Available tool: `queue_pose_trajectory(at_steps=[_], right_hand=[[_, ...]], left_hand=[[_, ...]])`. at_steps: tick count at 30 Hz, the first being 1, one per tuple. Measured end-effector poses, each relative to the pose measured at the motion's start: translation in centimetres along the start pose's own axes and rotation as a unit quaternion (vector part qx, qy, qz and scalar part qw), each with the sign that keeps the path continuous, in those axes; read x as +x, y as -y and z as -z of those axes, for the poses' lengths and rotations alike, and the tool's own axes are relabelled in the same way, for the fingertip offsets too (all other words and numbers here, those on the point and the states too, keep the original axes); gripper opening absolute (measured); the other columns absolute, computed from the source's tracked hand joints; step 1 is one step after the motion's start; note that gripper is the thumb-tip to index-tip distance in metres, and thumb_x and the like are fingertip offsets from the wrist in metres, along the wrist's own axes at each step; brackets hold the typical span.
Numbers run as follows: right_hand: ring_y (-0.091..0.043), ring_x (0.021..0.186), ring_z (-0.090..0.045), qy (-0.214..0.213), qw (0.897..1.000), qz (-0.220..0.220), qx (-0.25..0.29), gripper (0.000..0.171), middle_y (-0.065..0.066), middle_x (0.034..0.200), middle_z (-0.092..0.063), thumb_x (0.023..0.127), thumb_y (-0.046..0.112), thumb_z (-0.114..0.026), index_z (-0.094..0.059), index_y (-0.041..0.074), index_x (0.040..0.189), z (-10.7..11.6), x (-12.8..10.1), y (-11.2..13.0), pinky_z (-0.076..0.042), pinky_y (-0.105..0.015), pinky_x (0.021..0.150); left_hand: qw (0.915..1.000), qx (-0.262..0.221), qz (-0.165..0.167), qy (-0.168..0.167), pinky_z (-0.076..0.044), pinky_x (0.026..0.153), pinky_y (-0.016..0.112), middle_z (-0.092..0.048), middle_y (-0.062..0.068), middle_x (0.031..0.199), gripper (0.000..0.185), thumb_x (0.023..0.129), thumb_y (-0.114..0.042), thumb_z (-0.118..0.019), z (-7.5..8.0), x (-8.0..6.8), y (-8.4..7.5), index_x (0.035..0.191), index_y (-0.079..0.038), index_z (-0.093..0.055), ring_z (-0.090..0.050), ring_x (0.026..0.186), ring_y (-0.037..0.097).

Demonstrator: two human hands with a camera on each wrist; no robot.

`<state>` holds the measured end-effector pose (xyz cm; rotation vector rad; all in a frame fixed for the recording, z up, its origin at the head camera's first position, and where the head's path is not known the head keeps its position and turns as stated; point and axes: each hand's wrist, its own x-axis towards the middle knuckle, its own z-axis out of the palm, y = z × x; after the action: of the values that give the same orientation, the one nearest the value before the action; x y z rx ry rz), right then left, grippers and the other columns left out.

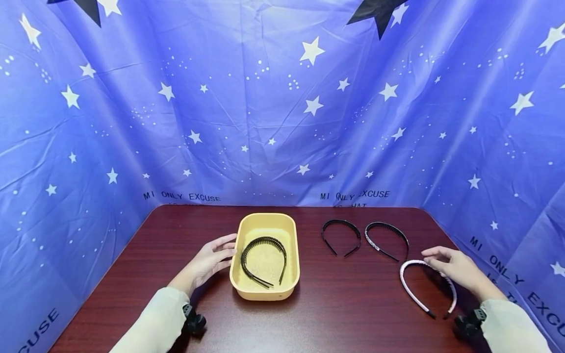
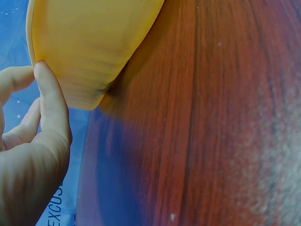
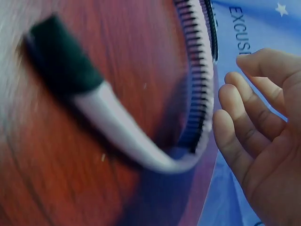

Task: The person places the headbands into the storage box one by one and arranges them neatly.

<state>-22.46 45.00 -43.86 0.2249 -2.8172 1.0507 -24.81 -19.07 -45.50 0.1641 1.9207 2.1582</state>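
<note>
A yellow plastic box (image 1: 296,260) stands left of the table's middle, with black toothed headbands (image 1: 266,239) lying together inside it. My left hand (image 1: 210,262) touches the box's left side with its fingertips; in the left wrist view, the fingers are near the box's rim and outer wall. Over at the right, a pale pink headband (image 1: 409,289) with dark tips lies on the table. My right hand (image 1: 454,268) hovers over its curved top, fingers loosely bent. The right wrist view shows those fingers apart from the headband, with nothing gripped.
Two more headbands lie behind the pink one: a plain black headband (image 1: 325,239) and a black one with a glittery patterned section (image 1: 371,242). The dark red wooden table (image 1: 344,309) is enclosed by a blue star-printed curtain (image 1: 247,108) at the back and both sides.
</note>
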Motion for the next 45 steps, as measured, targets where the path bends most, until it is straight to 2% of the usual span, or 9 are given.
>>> queue_pose_trajectory(at_steps=[4,14,20,29,38,45], right_hand=[[-0.010,0.061,-0.058,-0.006,1.000,0.000,0.013,0.026,0.002,0.085,-0.070,0.096,0.012,-0.066,-0.065,-0.008,0.112,0.4,-0.5,-1.0,-0.051,-0.027,0.054],[-0.002,0.074,-0.058,0.009,0.999,-0.022,0.029,0.028,0.009,0.090,-0.072,0.098,0.013,-0.063,-0.064,-0.010,0.114,1.1,-1.5,-2.5,-0.051,-0.027,0.057],[-0.001,0.075,-0.057,0.013,0.999,-0.042,0.028,0.032,0.005,0.089,-0.069,0.098,0.016,-0.065,-0.063,-0.011,0.115,0.9,-1.9,-2.8,-0.051,-0.027,0.059],[-0.008,0.067,-0.056,0.039,0.995,-0.079,0.039,0.038,0.001,0.085,-0.066,0.096,0.019,-0.067,-0.061,-0.013,0.118,0.7,-1.9,-3.0,-0.050,-0.027,0.059],[-0.004,0.073,-0.056,0.048,0.996,-0.075,0.003,0.038,-0.005,0.091,-0.069,0.095,0.018,-0.068,-0.064,-0.012,0.118,0.9,-1.8,-2.7,-0.049,-0.025,0.061],[-0.006,0.069,-0.054,0.058,0.995,-0.079,0.002,0.039,-0.001,0.084,-0.065,0.098,0.021,-0.065,-0.064,-0.012,0.120,1.1,-1.9,-2.5,-0.047,-0.024,0.060]], left_hand=[[1.0000,-0.003,-0.003,0.001,-0.055,0.090,0.032,-0.047,0.029,0.139,0.063,0.097,-0.002,-0.062,0.0,0.0,0.0,0.153,0.002,-0.033,-0.063,0.105,0.017],[1.0000,-0.001,-0.002,0.002,-0.055,0.091,0.032,-0.047,0.030,0.140,0.063,0.097,-0.003,-0.062,0.1,-0.1,0.0,0.153,0.002,-0.033,-0.062,0.107,0.017],[1.0000,-0.004,-0.002,0.002,-0.054,0.091,0.032,-0.048,0.028,0.139,0.064,0.097,-0.003,-0.062,0.1,0.0,0.0,0.153,0.002,-0.033,-0.062,0.107,0.017],[1.0000,-0.004,-0.003,0.003,-0.055,0.090,0.031,-0.047,0.029,0.140,0.063,0.097,-0.003,-0.062,0.1,-0.1,0.0,0.153,0.002,-0.033,-0.062,0.107,0.018],[1.0000,-0.004,-0.003,0.001,-0.055,0.089,0.031,-0.048,0.029,0.140,0.063,0.097,-0.003,-0.062,0.0,0.0,0.1,0.153,0.002,-0.034,-0.063,0.107,0.018],[1.0000,-0.003,-0.004,0.003,-0.055,0.088,0.030,-0.048,0.028,0.140,0.063,0.097,-0.003,-0.062,0.1,0.0,0.2,0.153,0.002,-0.034,-0.063,0.106,0.017]])
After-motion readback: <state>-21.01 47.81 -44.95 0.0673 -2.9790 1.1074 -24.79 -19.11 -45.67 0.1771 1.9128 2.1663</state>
